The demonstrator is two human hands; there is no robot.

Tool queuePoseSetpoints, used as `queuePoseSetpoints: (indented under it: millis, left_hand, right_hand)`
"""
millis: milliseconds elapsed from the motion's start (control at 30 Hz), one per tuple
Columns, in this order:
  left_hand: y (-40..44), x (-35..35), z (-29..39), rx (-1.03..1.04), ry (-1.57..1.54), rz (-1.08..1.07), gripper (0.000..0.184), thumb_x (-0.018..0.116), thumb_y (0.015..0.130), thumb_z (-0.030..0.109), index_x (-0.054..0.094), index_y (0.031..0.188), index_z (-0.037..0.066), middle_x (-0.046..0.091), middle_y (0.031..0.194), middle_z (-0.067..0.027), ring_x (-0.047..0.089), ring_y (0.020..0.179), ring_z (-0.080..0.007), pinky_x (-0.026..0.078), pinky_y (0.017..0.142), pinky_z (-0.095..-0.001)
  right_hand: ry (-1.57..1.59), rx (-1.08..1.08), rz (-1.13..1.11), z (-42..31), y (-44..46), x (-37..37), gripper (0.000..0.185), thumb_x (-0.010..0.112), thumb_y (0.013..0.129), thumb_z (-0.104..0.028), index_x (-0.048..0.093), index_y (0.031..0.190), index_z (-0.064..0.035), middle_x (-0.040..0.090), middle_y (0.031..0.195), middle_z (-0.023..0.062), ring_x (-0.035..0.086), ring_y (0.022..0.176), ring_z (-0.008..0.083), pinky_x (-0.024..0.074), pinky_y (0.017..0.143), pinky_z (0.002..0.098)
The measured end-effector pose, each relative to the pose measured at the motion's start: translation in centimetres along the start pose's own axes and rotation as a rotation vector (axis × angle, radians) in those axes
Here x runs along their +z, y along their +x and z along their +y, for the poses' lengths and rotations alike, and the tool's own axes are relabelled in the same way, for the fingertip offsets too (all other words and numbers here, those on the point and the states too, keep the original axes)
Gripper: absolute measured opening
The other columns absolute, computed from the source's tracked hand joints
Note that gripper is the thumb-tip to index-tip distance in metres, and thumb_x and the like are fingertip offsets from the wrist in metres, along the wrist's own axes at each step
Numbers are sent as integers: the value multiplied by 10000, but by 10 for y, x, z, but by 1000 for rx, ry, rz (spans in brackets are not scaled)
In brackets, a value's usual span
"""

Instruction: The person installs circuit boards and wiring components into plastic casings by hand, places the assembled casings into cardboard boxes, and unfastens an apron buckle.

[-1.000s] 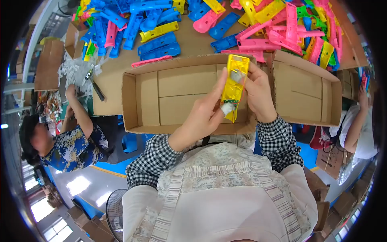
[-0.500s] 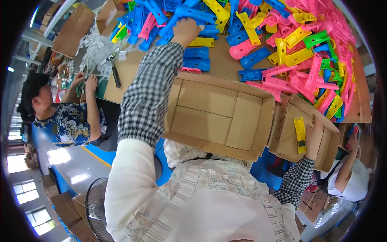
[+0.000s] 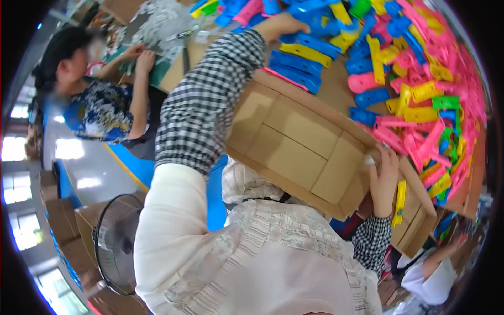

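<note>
At the top, my left hand (image 3: 283,26) reaches into the blue plastic parts (image 3: 310,46) on the table, fingers curled over a blue part and partly hidden. Just below it lie a yellow part (image 3: 305,54) and stacked blue parts (image 3: 295,71). My right hand (image 3: 385,181) grips the right end wall of a large open cardboard box (image 3: 289,139), thumb and fingers at its rim. Some fingertips have white coverings. Nothing lies inside this box. Beside my right hand, a smaller cardboard box (image 3: 415,231) holds a yellow part (image 3: 400,202).
A heap of pink, yellow, blue and green plastic parts (image 3: 420,94) covers the table's right side. A hammer-like tool (image 3: 186,58) lies near white scraps (image 3: 163,26). Co-workers sit at left (image 3: 105,105) and lower right (image 3: 428,278). A fan (image 3: 115,244) stands at left.
My right hand has left the smaller box and taken hold of the large box's right wall. My left hand has shifted right among the blue parts. The whole view has turned clockwise.
</note>
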State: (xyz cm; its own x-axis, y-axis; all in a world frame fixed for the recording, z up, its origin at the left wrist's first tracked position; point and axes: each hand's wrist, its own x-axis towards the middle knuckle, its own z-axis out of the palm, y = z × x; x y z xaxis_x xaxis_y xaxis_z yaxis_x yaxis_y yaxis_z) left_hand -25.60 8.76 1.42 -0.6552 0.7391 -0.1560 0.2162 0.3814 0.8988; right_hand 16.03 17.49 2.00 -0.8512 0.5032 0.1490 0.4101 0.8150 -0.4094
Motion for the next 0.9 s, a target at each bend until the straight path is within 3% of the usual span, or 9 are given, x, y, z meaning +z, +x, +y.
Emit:
queuePoseSetpoints:
  millis: [67, 133, 200, 300, 433, 533, 667, 767, 900]
  left_hand:
    - [21, 10, -25, 133, 426, 147, 585, 755, 656, 392, 627, 1050, -21, 636, 1012, -227, 611, 951, -335, 475, 833, -398]
    - [26, 32, -33, 332, 201, 89, 715, 736, 653, 446, 558, 1118, -68, 586, 1094, -274, 582, 1008, -365, 458, 872, -414]
    - [18, 51, -18, 203, 450, 51, 717, 713, 700, 440, 503, 1137, -88, 573, 1084, -277, 541, 1036, -402, 445, 860, -439]
    - [-24, 66, -4, 408, 628, 78, 725, 673, 731, 358, 408, 1286, -26, 368, 1297, -345, 387, 1181, -483, 348, 987, -502]
    - [-101, 45, 15, 597, 545, -241, 586, 606, 815, 268, 409, 1308, 21, 364, 1351, -261, 351, 1257, -398, 336, 1028, -418]
    - [-174, 18, -4, 676, 451, -357, 665, 676, 727, 106, 400, 1331, 82, 336, 1399, -194, 275, 1318, -368, 269, 1062, -489]
    - [-221, 5, -55, 349, 981, 35, 730, 730, 665, 186, 418, 1324, 152, 318, 1417, -166, 276, 1329, -316, 257, 969, -625]
    - [-206, 13, -88, 231, 1105, -1, 797, 724, 684, 235, 340, 1382, 200, 247, 1463, -129, 214, 1355, -315, 225, 1001, -622]
    - [-161, 1, -97, 369, 1102, 105, 799, 718, 687, 339, 348, 1384, 216, 288, 1450, -128, 253, 1340, -301, 240, 965, -631]
  right_hand:
    - [2, -25, 40, -7, 4, 5, 392, 566, 788, -53, 525, 1178, -46, 492, 1199, 188, 445, 1151, 351, 343, 983, 383]
    - [14, -9, -37, -11, 5, 8, 393, 577, 806, -83, 520, 1194, -54, 463, 1216, 216, 429, 1161, 380, 361, 969, 398]
    - [3, -2, -40, -14, 4, 10, 397, 575, 805, -81, 520, 1197, -61, 463, 1223, 215, 432, 1161, 377, 356, 975, 399]
    - [14, 34, -33, -13, 1, 4, 392, 561, 803, -55, 521, 1193, -56, 472, 1228, 201, 440, 1165, 359, 347, 984, 384]
    - [124, 121, 41, -19, -30, -7, 414, 576, 775, -40, 521, 1186, -36, 483, 1240, 183, 456, 1166, 339, 352, 985, 374]
    - [224, 21, 5, -38, -63, -7, 461, 624, 723, -65, 528, 1173, -30, 487, 1245, 175, 458, 1169, 333, 354, 986, 376]
    - [118, -150, -166, -50, -85, 18, 517, 677, 640, -137, 559, 1137, -58, 541, 1107, 146, 503, 1053, 343, 354, 968, 466]
    - [3, -253, -172, -34, -73, 36, 458, 687, 613, -164, 603, 1055, -80, 552, 1021, 117, 515, 969, 329, 384, 891, 480]
    - [37, -377, 36, -23, -41, 56, 267, 689, 584, -184, 658, 844, -128, 604, 871, 40, 557, 845, 259, 426, 784, 394]
